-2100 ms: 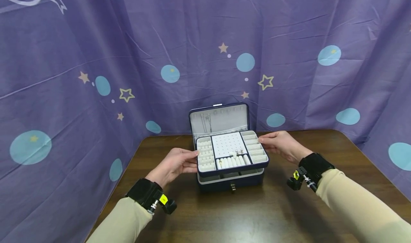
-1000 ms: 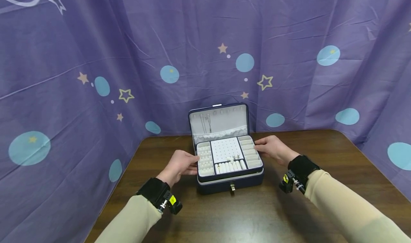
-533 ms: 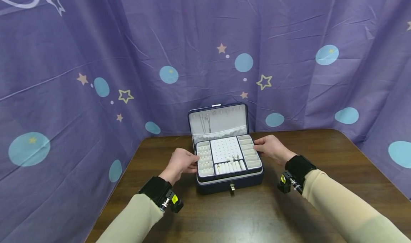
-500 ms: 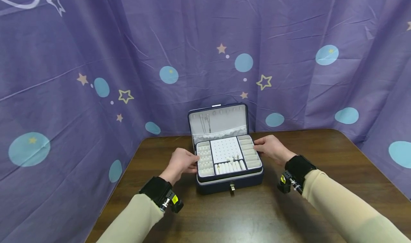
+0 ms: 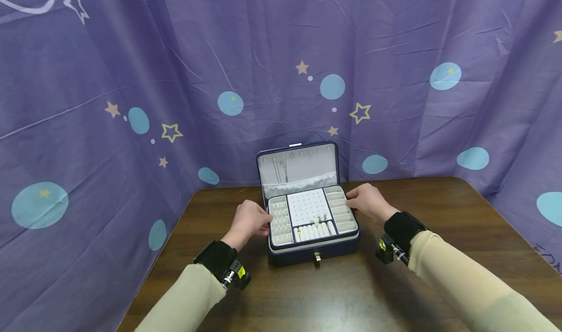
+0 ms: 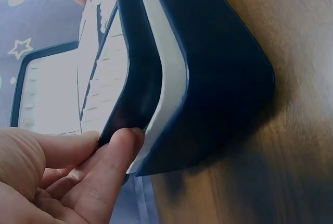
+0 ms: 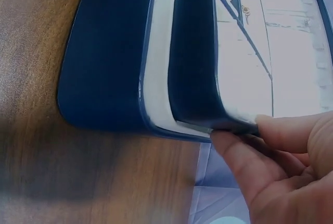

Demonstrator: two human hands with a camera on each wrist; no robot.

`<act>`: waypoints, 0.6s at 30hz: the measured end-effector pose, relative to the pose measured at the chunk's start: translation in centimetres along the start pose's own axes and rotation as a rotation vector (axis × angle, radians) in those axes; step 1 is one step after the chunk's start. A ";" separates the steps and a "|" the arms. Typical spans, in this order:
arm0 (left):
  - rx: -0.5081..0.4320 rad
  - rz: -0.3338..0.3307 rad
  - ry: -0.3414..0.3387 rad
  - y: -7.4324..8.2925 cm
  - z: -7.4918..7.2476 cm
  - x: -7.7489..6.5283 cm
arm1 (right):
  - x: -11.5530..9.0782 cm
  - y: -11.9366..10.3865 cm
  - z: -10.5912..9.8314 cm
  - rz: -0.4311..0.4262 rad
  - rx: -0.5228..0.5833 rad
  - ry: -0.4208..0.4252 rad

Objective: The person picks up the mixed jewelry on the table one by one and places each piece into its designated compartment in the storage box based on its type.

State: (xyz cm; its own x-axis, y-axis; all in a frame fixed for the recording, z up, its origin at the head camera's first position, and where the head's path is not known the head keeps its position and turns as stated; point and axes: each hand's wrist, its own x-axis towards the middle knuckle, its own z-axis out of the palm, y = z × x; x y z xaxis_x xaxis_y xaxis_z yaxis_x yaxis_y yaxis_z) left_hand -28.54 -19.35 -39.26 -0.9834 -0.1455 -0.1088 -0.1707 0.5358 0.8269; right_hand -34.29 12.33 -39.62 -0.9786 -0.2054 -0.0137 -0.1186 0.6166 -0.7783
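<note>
A navy jewelry box (image 5: 313,255) stands on the table with its lid (image 5: 307,164) raised at the back. Thin necklaces (image 5: 280,170) hang inside the lid. Over the box sits a removable tray (image 5: 309,207) with side compartments, a dotted earring panel and ring rolls; small earrings (image 5: 322,217) lie near its front. My left hand (image 5: 249,222) pinches the tray's left edge between thumb and fingers. At the right edge, my right hand (image 5: 370,203) pinches it likewise. Both wrist views show the tray's dark wall (image 6: 140,57) standing above the box's white inner rim (image 7: 156,67).
The brown wooden table (image 5: 307,298) extends around the box. Behind and at both sides hangs a purple curtain (image 5: 272,44) with stars and blue dots. A metal clasp (image 5: 317,256) sits on the box's front.
The tray has come down from a raised, tilted position over the box and lies lower, more in line with it. Both hands moved down with it; the right one also shifted left.
</note>
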 end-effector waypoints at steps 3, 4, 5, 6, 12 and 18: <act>0.029 0.009 -0.003 0.1 0.0 0.1 | 0.0 -0.2 0.1 -0.023 -0.048 0.019; 0.037 0.008 -0.005 0.1 -0.1 0.2 | -0.1 -0.2 0.1 -0.025 -0.059 0.024; 0.042 0.007 -0.008 0.1 -0.1 0.2 | -0.1 -0.3 0.2 -0.024 -0.057 0.027; 0.048 0.005 -0.013 0.2 -0.1 0.3 | -0.1 -0.3 0.2 -0.021 -0.051 0.030; 0.106 -0.006 -0.032 0.2 -0.4 0.5 | -0.2 -0.6 0.5 -0.006 -0.044 0.030; 0.162 -0.008 -0.042 0.4 -0.5 0.5 | -0.2 -0.8 0.7 0.004 -0.099 0.041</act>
State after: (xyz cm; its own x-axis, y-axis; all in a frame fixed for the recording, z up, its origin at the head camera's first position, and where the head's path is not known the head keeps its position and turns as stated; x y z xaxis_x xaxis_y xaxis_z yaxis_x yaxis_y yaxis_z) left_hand -29.05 -19.66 -38.73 -0.9830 -0.1175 -0.1408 -0.1832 0.6624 0.7264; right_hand -33.88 11.36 -39.39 -0.9850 -0.1724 0.0108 -0.1286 0.6902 -0.7121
